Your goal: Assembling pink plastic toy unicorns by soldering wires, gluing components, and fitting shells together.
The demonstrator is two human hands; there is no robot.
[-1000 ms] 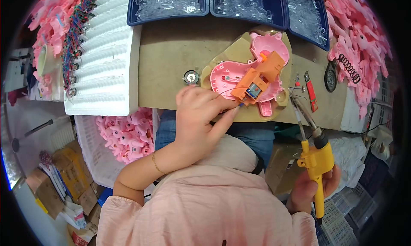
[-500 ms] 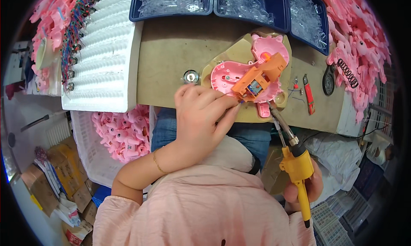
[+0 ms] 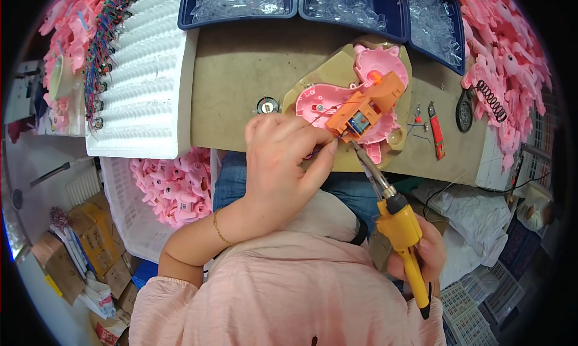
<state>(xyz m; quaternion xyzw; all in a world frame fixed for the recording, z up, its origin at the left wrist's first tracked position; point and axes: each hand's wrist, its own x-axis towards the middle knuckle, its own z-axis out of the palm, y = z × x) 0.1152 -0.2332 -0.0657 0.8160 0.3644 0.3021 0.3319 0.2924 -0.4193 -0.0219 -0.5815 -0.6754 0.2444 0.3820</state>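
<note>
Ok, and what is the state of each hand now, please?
Left hand: curled beside the orange housing; whether it grips anything cannot be told.
Right hand: closed, holding the yellow soldering tool.

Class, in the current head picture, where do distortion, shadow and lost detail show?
Head view: fisheye curvature, with black rounded corners; head view: the white foam tray looks bright, the tabletop darker just below the blue trays; head view: the soldering iron reads clearly, its fine tip less so.
</note>
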